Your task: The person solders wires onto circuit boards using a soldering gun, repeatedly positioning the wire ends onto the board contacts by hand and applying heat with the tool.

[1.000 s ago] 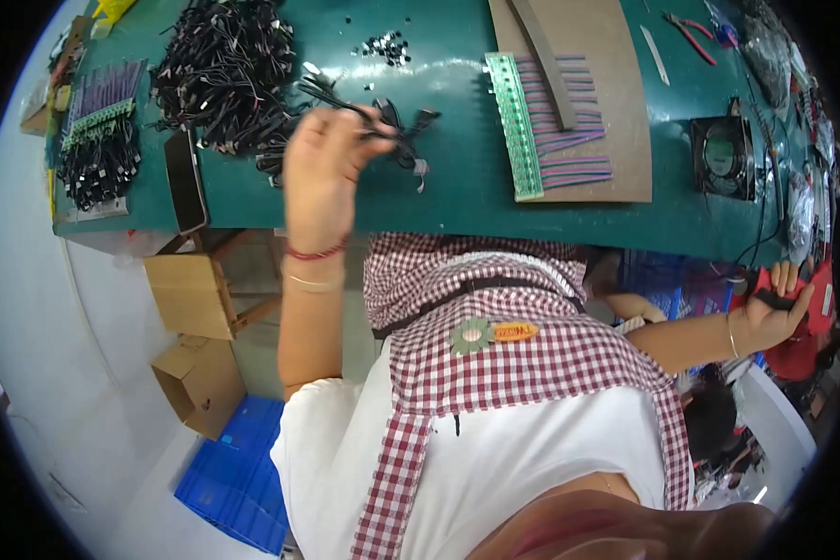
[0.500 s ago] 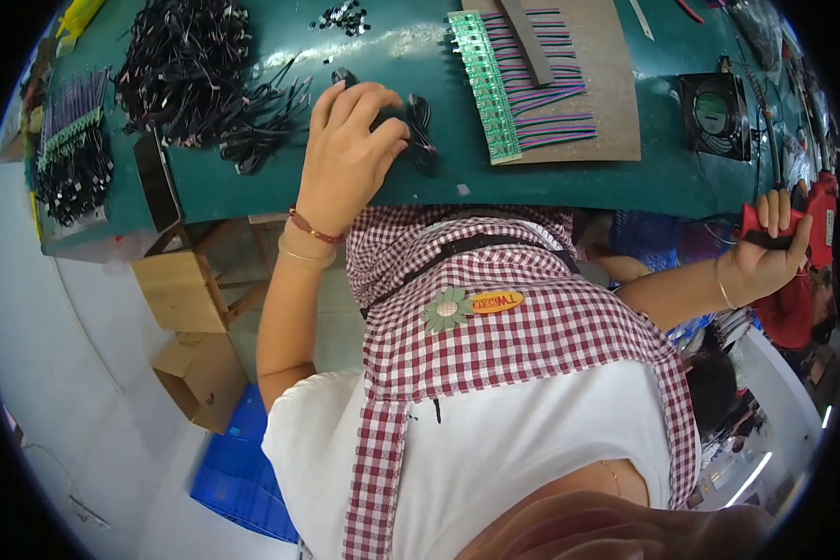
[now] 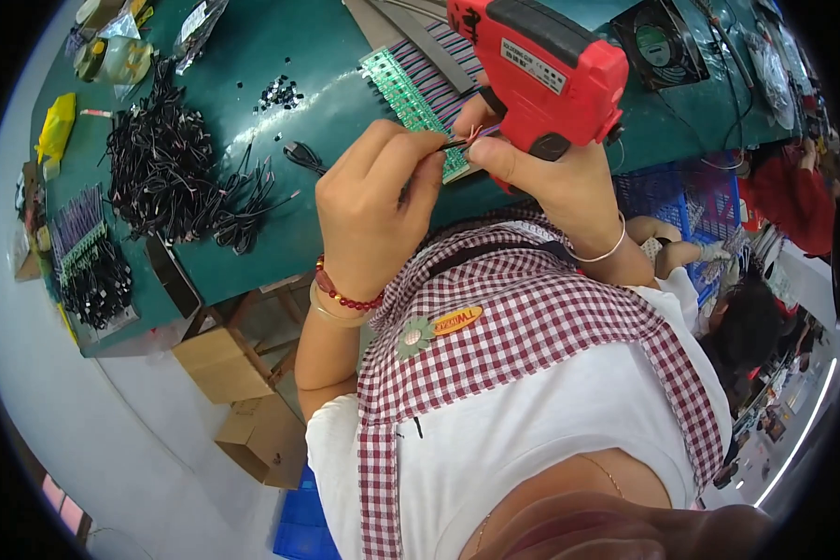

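**Both hands meet at a cable over a green board**

Head view: The left hand point(image 3: 373, 201) pinches a black cable point(image 3: 452, 145) near its end, so that thin wires point(image 3: 476, 133) reach toward the other side; a short grip like this probably steadies a limp cable. The right hand point(image 3: 560, 187) is wrapped around a red tool point(image 3: 551, 70), while its thumb and forefinger close in on the wires. Carrying the tool in the palm seems to leave those fingertips free for fine work. Both sets of fingertips nearly meet, in front of the board point(image 3: 406, 93); whether they touch it cannot be told.

The board lies at a slant on the surface point(image 3: 233, 103), near the body, within easy reach of both hands. Its purple and dark leads point(image 3: 417, 63) fan out under a flat bar point(image 3: 424, 45), whose weight likely keeps them down. Cardboard point(image 3: 369, 23) shows beneath.

A loose cable point(image 3: 303, 157) lies just beside the left hand, with a small bundle point(image 3: 243, 215) and a large heap point(image 3: 159, 149) farther left, presumably for easy picking. Small black parts point(image 3: 278, 93) sit beyond, and a fan point(image 3: 658, 42) stands past the tool.
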The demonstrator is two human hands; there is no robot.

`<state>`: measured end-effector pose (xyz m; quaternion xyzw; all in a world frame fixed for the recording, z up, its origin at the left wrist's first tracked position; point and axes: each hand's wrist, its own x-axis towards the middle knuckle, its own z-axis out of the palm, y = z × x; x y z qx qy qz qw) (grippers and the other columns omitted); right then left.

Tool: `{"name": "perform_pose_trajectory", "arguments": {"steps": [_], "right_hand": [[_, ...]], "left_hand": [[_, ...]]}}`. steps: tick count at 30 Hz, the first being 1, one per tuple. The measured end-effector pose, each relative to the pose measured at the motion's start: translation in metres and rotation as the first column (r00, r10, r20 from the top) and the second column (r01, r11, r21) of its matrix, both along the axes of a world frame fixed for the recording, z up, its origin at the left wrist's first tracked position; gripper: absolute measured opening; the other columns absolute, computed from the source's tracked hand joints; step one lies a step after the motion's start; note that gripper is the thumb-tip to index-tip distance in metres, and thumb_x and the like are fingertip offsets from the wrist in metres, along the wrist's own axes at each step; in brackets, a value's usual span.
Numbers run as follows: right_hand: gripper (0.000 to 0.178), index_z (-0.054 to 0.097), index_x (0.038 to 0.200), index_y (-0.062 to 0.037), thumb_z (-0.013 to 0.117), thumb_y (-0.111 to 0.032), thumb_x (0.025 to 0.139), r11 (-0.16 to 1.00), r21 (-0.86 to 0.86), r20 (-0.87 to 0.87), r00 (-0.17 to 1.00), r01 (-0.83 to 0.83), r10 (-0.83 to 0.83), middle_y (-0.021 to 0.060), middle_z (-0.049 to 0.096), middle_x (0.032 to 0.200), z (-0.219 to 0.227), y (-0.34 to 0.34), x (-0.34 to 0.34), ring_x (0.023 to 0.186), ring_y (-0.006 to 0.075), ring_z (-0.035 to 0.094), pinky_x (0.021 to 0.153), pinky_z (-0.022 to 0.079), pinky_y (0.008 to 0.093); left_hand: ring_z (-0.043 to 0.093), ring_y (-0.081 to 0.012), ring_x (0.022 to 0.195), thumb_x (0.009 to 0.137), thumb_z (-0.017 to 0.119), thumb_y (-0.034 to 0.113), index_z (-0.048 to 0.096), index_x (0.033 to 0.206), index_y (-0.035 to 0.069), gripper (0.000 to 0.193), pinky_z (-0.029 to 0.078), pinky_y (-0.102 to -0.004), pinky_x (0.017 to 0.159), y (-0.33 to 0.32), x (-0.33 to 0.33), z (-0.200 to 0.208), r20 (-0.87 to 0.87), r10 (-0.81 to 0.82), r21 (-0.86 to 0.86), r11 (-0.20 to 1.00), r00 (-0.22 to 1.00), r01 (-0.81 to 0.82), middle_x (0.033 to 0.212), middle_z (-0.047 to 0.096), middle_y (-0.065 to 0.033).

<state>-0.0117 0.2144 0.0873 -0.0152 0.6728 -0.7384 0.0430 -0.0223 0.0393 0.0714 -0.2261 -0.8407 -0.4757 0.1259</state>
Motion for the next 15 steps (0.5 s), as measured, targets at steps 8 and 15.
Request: {"name": "perform_pose_trajectory", "arguments": {"steps": [8,15], "right_hand": [[0.02,0.063,0.099,-0.0027,0.07,-0.006,0.081,0.996,0.072,0.0,0.999,-0.047,0.047,0.0002,0.065,0.09,-0.011,0.0,0.006,0.079,0.0063,0.059,0.069,0.049,0.0227],[0.023,0.065,0.106,-0.0054,0.071,-0.012,0.084,0.993,0.105,0.038,0.998,0.055,-0.059,-0.0007,0.063,0.088,-0.032,0.033,0.033,0.081,0.0078,0.06,0.072,0.049,0.0251]], "left_hand": [[0.057,-0.0187,0.06,0.079,0.068,0.003,0.063,0.087,0.0,0.01,0.044,-0.0282,0.054,-0.002,0.011,-0.006,0.294,-0.136,0.174,0.981,0.946,0.088,0.072,0.057,-0.008],[0.056,-0.0204,0.064,0.076,0.068,0.002,0.062,0.082,0.003,0.008,0.044,-0.0301,0.055,-0.012,0.012,-0.026,0.238,-0.049,0.016,0.999,0.97,0.047,0.075,0.058,-0.0066]]}}
